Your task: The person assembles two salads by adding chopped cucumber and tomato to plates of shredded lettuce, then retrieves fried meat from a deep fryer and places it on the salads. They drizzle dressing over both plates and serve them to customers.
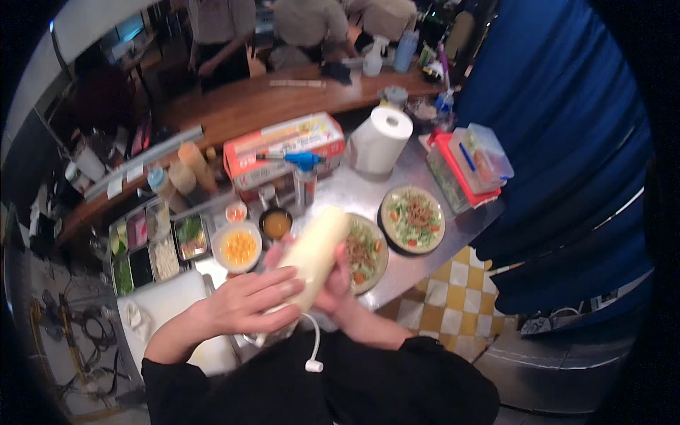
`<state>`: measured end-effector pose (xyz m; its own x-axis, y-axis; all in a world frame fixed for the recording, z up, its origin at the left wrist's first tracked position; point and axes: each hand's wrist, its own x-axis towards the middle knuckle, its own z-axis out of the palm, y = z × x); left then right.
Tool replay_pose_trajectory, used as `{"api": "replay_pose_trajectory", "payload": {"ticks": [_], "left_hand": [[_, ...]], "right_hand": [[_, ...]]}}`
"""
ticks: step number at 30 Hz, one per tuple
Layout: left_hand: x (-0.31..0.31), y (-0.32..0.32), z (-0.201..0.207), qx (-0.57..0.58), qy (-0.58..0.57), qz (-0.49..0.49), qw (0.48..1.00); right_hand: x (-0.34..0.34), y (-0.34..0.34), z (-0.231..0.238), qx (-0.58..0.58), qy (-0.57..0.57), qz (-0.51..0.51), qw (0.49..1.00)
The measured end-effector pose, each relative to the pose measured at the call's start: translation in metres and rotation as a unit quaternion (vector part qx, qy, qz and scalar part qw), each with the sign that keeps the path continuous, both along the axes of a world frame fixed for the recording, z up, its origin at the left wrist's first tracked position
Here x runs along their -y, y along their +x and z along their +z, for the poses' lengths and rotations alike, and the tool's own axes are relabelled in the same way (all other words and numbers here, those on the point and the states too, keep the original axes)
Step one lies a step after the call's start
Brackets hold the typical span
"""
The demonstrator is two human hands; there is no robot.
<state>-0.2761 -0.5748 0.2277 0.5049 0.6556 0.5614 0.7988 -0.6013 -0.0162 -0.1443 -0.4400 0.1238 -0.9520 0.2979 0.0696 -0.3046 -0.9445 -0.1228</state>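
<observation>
A squeeze bottle [320, 244] of pale cream-coloured sauce is tilted between my hands, above the front of the steel counter. My right hand [338, 285] grips it from the right and beneath. Across its lower end lies my left hand [261, 303], fingers pressed to the side; the nozzle is mostly hidden there. A white cap [314, 366] dangles from the bottle on a bent strap. Just beyond my right hand is a plate of salad with brown meat strips [367, 256], partly covered by the bottle. A second salad plate [413, 219] sits to its right.
Behind the bottle stand a bowl of orange pieces [239, 248], a dark sauce bowl [276, 224], a blue-topped torch [304, 173] and a paper towel roll [381, 145]. Ingredient tins [166, 258] and a white cutting board [170, 304] lie left. Stacked containers [471, 166] stand right, by a blue curtain [559, 142].
</observation>
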Motion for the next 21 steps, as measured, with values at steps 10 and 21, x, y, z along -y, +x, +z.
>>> {"api": "replay_pose_trajectory", "payload": {"ticks": [10,21], "left_hand": [[0.096,0.049,-0.15,0.521,-0.1,0.442,0.724],[0.098,0.036,-0.149,0.493,-0.047,0.506,0.706]], "right_hand": [[-0.161,0.087,-0.03,0.263,0.368,-0.512,0.731],[-0.167,0.057,-0.026,0.279,0.606,-0.543,0.509]]}}
